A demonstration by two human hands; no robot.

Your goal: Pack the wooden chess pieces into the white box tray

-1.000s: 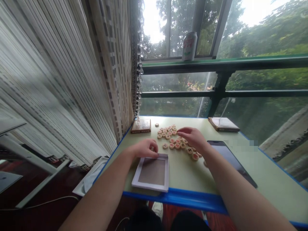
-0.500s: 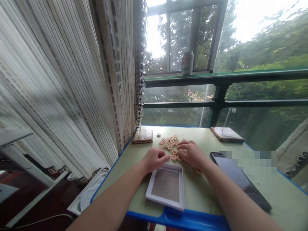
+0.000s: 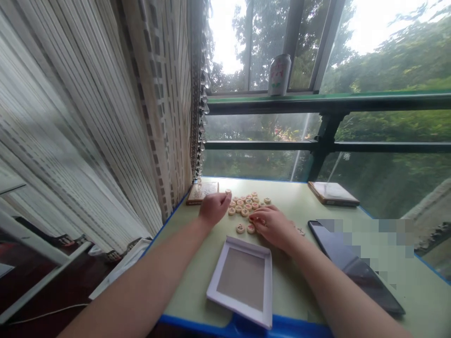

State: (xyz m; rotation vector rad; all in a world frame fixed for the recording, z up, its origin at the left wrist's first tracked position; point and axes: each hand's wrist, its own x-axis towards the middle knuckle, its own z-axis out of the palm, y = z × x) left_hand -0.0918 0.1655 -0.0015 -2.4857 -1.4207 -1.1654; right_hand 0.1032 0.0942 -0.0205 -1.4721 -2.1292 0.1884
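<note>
Round wooden Chinese chess pieces (image 3: 244, 212) with red and dark characters lie loosely grouped on the pale green table (image 3: 190, 272). At the group's far left edge, my left hand (image 3: 214, 208) is closed, with one chess piece (image 3: 228, 192) at its thumb and fingertips. My right hand (image 3: 273, 226) curls palm down over the near right part of the group. Its fingers close around at least one piece, mostly hidden under them. A shallow white box tray (image 3: 213, 287) with a grey-brown bottom lies in front of both hands.
A small box (image 3: 197, 193) lies at the back left, a flat box (image 3: 333, 192) at the back right. A dark tablet (image 3: 355, 265) rests beside my right forearm. A drink can (image 3: 279, 75) stands on the window ledge. Curtains (image 3: 155, 94) hang on the left.
My left hand has moved forward from beside the white tray to the lone piece at the back left. My right hand has shifted slightly left and nearer. The camera view has shifted a little.
</note>
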